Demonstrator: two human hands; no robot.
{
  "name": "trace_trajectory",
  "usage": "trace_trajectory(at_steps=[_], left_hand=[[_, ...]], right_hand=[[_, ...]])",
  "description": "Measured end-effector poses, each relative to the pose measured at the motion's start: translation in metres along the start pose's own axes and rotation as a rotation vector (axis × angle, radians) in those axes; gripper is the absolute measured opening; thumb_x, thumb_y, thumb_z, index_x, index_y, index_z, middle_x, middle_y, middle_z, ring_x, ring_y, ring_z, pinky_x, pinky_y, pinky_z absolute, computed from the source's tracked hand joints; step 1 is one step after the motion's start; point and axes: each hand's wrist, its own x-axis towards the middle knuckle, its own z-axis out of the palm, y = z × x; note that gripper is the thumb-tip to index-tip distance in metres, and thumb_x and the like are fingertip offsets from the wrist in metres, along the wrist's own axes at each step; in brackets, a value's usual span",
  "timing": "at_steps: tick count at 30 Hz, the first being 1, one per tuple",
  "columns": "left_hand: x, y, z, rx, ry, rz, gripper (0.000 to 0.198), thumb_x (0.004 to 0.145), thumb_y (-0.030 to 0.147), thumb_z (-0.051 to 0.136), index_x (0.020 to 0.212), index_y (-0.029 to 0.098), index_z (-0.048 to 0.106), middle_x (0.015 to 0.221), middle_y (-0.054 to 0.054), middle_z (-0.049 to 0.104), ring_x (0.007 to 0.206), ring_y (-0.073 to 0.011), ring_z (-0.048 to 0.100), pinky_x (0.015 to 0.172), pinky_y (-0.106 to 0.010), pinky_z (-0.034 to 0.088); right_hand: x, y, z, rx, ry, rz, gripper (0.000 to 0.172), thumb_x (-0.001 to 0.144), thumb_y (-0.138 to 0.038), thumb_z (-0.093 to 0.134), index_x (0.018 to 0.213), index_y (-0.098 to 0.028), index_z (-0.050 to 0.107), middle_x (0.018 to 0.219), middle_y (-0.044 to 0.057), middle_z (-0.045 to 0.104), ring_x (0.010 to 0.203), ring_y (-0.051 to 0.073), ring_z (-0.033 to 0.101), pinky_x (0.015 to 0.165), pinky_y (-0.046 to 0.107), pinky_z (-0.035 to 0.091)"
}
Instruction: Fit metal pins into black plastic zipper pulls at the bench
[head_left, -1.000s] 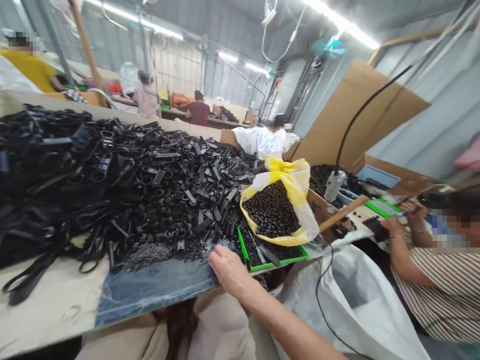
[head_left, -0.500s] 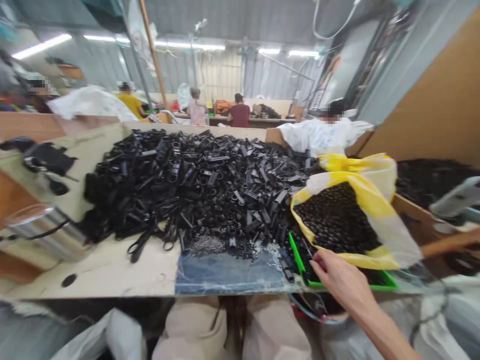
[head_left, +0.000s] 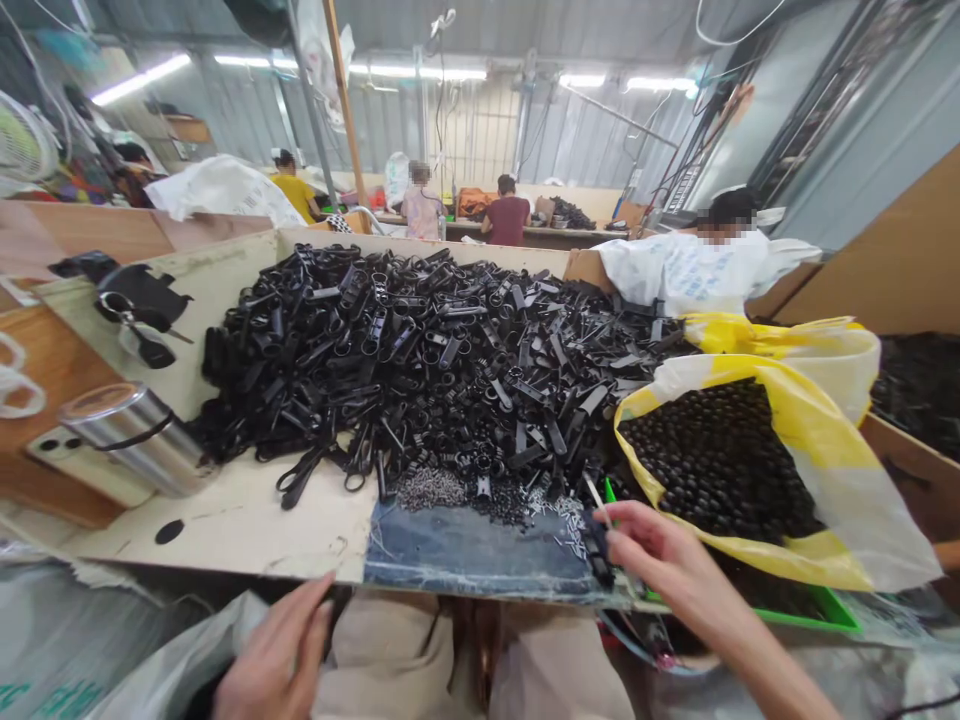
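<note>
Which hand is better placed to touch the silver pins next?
Right, probably: the right hand is close beside the silver pins; the left hand is farther, by the edge of the table.

On our left we have a silver cylindrical metal flask (head_left: 142, 445) just beside a pale, flat phone with dark round lenses (head_left: 79, 475), and near them a black key fob (head_left: 154, 351) on a metal ring. Beyond, we see a slanting brown wooden pole (head_left: 345, 105), a person in a yellow top (head_left: 295, 196), another in a maroon top (head_left: 506, 218), and long white tube lights (head_left: 142, 80).
</note>
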Motion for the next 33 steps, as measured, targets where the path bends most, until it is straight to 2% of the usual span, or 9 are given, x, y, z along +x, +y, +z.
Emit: trace_trajectory(at_steps=[3, 6, 9, 14, 18, 21, 25, 29, 33], left_hand=[[0.048, 0.026, 0.046, 0.052, -0.127, 0.236, 0.046, 0.103, 0.028, 0.048, 0.149, 0.021, 0.052, 0.146, -0.009, 0.065, 0.132, -0.0256, 0.062, 0.11, -0.043, 0.052], [0.078, 0.047, 0.082, 0.18, -0.245, 0.377, 0.053, 0.105, 0.03, 0.045, 0.154, 0.013, 0.043, 0.158, -0.014, 0.051, 0.145, -0.028, 0.049, 0.118, -0.05, 0.043], [0.084, 0.053, 0.097, 0.26, -0.307, 0.41, 0.056, 0.106, 0.036, 0.044, 0.155, 0.009, 0.041, 0.161, -0.016, 0.046, 0.149, -0.0291, 0.044, 0.119, -0.051, 0.041], [0.07, 0.048, 0.086, 0.247, -0.393, 0.452, 0.059, 0.107, 0.035, 0.041, 0.161, 0.014, 0.03, 0.167, -0.009, 0.037, 0.154, -0.0238, 0.034, 0.122, -0.045, 0.037], [0.055, 0.048, 0.068, 0.171, -0.466, 0.481, 0.061, 0.107, 0.034, 0.043, 0.163, 0.019, 0.025, 0.169, -0.006, 0.033, 0.155, -0.022, 0.032, 0.124, -0.044, 0.034], [0.049, 0.047, 0.058, 0.144, -0.479, 0.485, 0.061, 0.107, 0.033, 0.043, 0.163, 0.02, 0.025, 0.168, -0.006, 0.036, 0.155, -0.0216, 0.033, 0.129, -0.047, 0.023], [0.056, 0.05, 0.055, 0.15, -0.476, 0.49, 0.064, 0.106, 0.036, 0.046, 0.163, 0.018, 0.025, 0.168, -0.008, 0.036, 0.155, -0.0233, 0.031, 0.131, -0.051, 0.008], [0.07, 0.056, 0.068, 0.111, -0.487, 0.498, 0.063, 0.106, 0.035, 0.044, 0.163, 0.016, 0.023, 0.169, -0.009, 0.033, 0.157, -0.0228, 0.027, 0.131, -0.048, 0.01], [0.073, 0.059, 0.072, 0.038, -0.528, 0.521, 0.067, 0.106, 0.037, 0.046, 0.164, 0.017, 0.019, 0.168, -0.008, 0.036, 0.157, -0.0214, 0.028, 0.131, -0.046, 0.014]], right_hand=[[0.013, -0.004, 0.05, -0.05, -0.037, -0.166, 0.012, 0.086, -0.028, 0.043, 0.083, -0.022, 0.053, 0.069, -0.003, 0.055, 0.062, 0.015, 0.055, 0.057, 0.023, 0.046], [0.029, 0.004, 0.082, -0.214, 0.026, -0.273, 0.019, 0.089, -0.02, 0.036, 0.08, -0.023, 0.052, 0.067, -0.002, 0.056, 0.061, 0.016, 0.057, 0.058, 0.024, 0.046], [0.043, 0.016, 0.099, -0.311, 0.071, -0.333, 0.026, 0.096, -0.021, 0.041, 0.098, -0.021, 0.067, 0.077, 0.003, 0.064, 0.075, 0.02, 0.064, 0.072, 0.029, 0.051], [0.05, 0.032, 0.121, -0.503, 0.13, -0.488, 0.053, 0.089, -0.001, 0.04, 0.129, -0.019, 0.069, 0.114, 0.013, 0.068, 0.103, 0.028, 0.061, 0.095, 0.042, 0.05], [0.036, 0.039, 0.143, -0.785, 0.177, -0.683, 0.055, 0.086, 0.001, 0.049, 0.135, -0.017, 0.065, 0.123, 0.014, 0.068, 0.107, 0.028, 0.059, 0.094, 0.042, 0.049], [0.025, 0.038, 0.151, -0.834, 0.157, -0.765, 0.055, 0.085, -0.001, 0.054, 0.136, -0.018, 0.064, 0.126, 0.013, 0.069, 0.11, 0.027, 0.059, 0.095, 0.041, 0.045], [0.019, 0.03, 0.152, -0.758, 0.118, -0.76, 0.058, 0.084, 0.001, 0.049, 0.138, -0.017, 0.063, 0.132, 0.012, 0.069, 0.118, 0.026, 0.057, 0.101, 0.041, 0.04], [0.026, 0.022, 0.149, -0.738, 0.063, -0.813, 0.059, 0.084, 0.002, 0.045, 0.138, -0.015, 0.062, 0.141, 0.011, 0.066, 0.128, 0.025, 0.055, 0.109, 0.042, 0.033], [0.035, 0.03, 0.135, -0.784, -0.002, -0.952, 0.058, 0.084, 0.0, 0.043, 0.138, -0.012, 0.061, 0.141, 0.011, 0.067, 0.13, 0.023, 0.056, 0.111, 0.04, 0.031]])
